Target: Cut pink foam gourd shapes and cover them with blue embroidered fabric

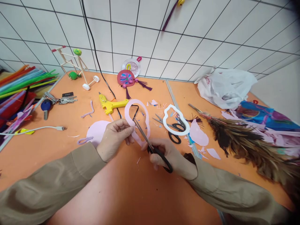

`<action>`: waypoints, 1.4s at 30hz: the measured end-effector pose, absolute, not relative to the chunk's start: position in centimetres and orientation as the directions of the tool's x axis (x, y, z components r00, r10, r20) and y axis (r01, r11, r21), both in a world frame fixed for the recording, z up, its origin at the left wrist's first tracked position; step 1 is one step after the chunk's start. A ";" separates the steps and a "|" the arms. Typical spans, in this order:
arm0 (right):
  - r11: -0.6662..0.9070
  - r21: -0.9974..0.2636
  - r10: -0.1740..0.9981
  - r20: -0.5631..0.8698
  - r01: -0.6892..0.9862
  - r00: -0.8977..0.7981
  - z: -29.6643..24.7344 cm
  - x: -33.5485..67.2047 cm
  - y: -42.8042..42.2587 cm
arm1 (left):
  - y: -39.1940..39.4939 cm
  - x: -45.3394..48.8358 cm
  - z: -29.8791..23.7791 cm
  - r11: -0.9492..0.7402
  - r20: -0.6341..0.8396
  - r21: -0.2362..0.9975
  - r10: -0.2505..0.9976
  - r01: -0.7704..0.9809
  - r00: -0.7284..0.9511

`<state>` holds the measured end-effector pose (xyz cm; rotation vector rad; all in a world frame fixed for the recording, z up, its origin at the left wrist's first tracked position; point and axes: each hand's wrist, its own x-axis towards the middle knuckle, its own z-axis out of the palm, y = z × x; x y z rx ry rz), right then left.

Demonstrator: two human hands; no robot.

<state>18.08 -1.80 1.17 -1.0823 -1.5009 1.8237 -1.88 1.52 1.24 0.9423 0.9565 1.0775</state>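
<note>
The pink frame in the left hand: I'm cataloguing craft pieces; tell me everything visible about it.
The pink frame is a flat, pale band around a large opening, looking like paper or thin foam. Its right side curves inward partway down. The left hand pinches its left edge over the orange table. Scissors in the right hand cross the opening in this view; whether they touch the band is unclear. Fingers hide some of the lower left.
</note>
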 end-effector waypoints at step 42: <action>-0.150 -0.986 0.802 -0.163 0.070 -0.575 1.1 18.0 -1.6 | -0.2 -1.3 1.1 0.446 -0.298 0.785 0.880 -0.429 0.371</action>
